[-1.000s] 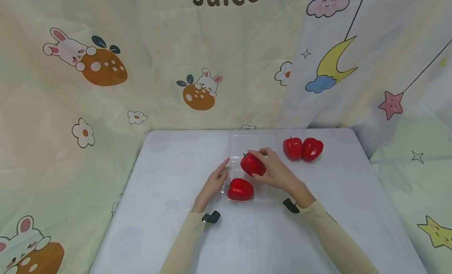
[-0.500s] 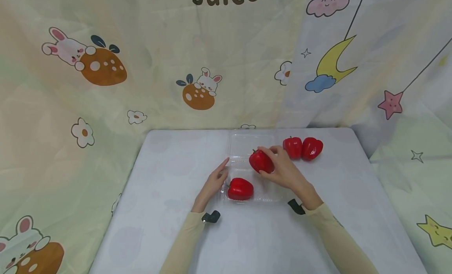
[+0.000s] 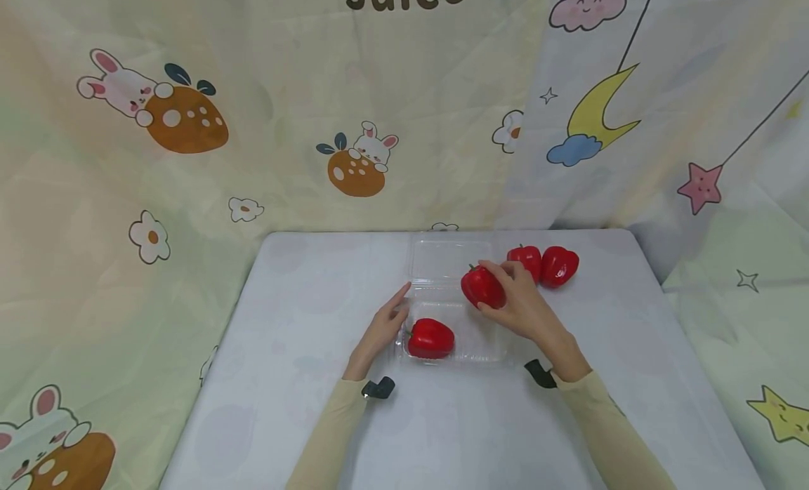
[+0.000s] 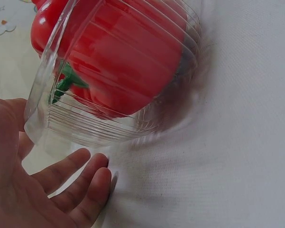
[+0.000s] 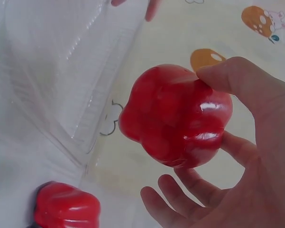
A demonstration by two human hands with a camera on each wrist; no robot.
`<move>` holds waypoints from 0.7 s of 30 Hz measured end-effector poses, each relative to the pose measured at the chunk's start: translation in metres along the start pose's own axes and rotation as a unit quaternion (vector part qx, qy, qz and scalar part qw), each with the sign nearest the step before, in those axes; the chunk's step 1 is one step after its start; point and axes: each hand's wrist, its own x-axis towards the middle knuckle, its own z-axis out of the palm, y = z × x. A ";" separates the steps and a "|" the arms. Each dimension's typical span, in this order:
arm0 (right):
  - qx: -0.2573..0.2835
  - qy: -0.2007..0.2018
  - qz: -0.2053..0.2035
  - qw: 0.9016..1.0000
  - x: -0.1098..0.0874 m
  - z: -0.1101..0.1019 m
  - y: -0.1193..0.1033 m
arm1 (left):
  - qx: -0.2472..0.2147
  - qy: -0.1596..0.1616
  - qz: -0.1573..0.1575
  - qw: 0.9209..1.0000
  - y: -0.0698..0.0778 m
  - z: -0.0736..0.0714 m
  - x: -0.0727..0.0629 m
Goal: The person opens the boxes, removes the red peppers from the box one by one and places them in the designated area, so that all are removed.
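Note:
In the head view, my right hand [image 3: 521, 304] grips a red bell pepper [image 3: 483, 287] with a green stem, above the right part of a clear plastic clamshell box [image 3: 483, 342]. The right wrist view shows thumb and fingers around this pepper [image 5: 175, 116]. A second red bell pepper [image 3: 430, 338] lies on its side in the box's front left part. My left hand [image 3: 381, 330] rests at the box's left edge. In the left wrist view its fingers [image 4: 68, 194] are extended beside the ribbed wall, the thumb side touching the rim.
Two more red bell peppers stand at the table's back right: one [image 3: 522, 257] partly behind my right hand, the other [image 3: 559, 267] beside it. The box's clear lid [image 3: 450, 257] lies folded open toward the back. A patterned cloth [image 3: 278, 125] hangs behind the white table [image 3: 303, 406].
My right hand has moved to the right with the gripped pepper, from over the box's back left toward its right side. The left hand has stayed at the box's edge.

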 end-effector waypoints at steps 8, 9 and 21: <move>0.010 0.004 0.014 1.000 -0.005 -0.004 0.007 | 0.001 -0.003 -0.002 1.000 -0.001 0.000 0.000; 0.011 0.003 0.016 1.000 -0.006 -0.005 0.008 | 0.002 -0.003 -0.002 1.000 -0.002 0.000 0.000; 0.013 0.021 0.021 0.999 -0.012 -0.013 0.016 | 0.002 0.001 -0.017 1.000 0.000 0.000 0.000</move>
